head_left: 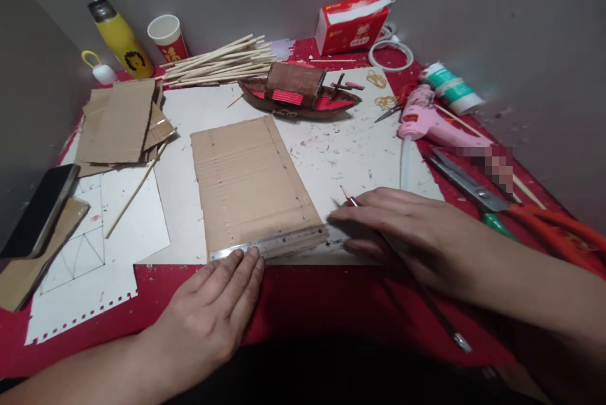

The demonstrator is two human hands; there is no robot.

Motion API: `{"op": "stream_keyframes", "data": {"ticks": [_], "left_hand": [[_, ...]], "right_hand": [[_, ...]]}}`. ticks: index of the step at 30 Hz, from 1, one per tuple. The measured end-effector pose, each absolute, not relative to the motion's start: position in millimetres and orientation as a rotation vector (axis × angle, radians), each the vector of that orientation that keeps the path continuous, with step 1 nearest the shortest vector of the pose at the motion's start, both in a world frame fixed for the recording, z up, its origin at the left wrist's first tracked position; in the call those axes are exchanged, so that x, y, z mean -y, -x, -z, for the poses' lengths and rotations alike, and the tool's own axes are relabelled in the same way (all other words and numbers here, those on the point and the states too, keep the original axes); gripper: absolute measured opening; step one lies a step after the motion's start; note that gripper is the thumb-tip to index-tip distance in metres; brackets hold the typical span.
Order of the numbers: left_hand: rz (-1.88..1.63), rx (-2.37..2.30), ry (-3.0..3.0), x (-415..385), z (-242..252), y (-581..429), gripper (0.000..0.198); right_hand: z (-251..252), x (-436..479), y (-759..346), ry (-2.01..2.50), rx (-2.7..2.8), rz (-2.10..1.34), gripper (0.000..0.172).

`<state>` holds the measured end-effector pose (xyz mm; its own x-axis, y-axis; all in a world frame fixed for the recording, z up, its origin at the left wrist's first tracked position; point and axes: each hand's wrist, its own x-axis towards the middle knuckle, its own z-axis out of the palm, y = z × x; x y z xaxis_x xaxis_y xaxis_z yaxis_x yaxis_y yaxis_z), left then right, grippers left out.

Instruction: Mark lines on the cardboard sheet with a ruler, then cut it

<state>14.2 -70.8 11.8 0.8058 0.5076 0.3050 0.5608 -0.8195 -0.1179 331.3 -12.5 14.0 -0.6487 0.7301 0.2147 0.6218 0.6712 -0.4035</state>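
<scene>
My left hand lies with its fingers together on a metal ruler, holding it down near its left end. The ruler lies along the near edge of a cardboard piece that carries small pencil marks and a dotted line. In my right hand a dark pencil slants between the fingers, its sharpened tip pointing up and away and its metal-banded end towards me. The right fingertips are by the ruler's right end; whether they touch it I cannot tell. White board lies beneath the cardboard.
A model boat stands behind the cardboard, before wooden sticks. Cardboard scraps, a phone and a drawn sheet lie left. Right are a pink glue gun and orange-handled scissors. Bottle, cup and tissue pack stand behind.
</scene>
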Motion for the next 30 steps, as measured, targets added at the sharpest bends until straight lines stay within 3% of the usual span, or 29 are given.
{"op": "stream_keyframes", "data": {"ticks": [4, 15, 30], "left_hand": [[0.378, 0.839, 2.785, 70.8, -11.8, -14.1, 0.04], [0.271, 0.886, 2.8, 70.7, -10.7, -17.9, 0.041], [0.348, 0.907, 2.767, 74.8, -3.9, -20.4, 0.039]], "right_hand": [[-15.8, 13.8, -325.4, 0.914, 2.359, -0.579, 0.035], [-17.5, 15.3, -292.7, 1.288, 1.894, -0.943, 0.019], [-11.6, 14.8, -288.5, 1.315, 2.015, -0.839, 0.017]]}}
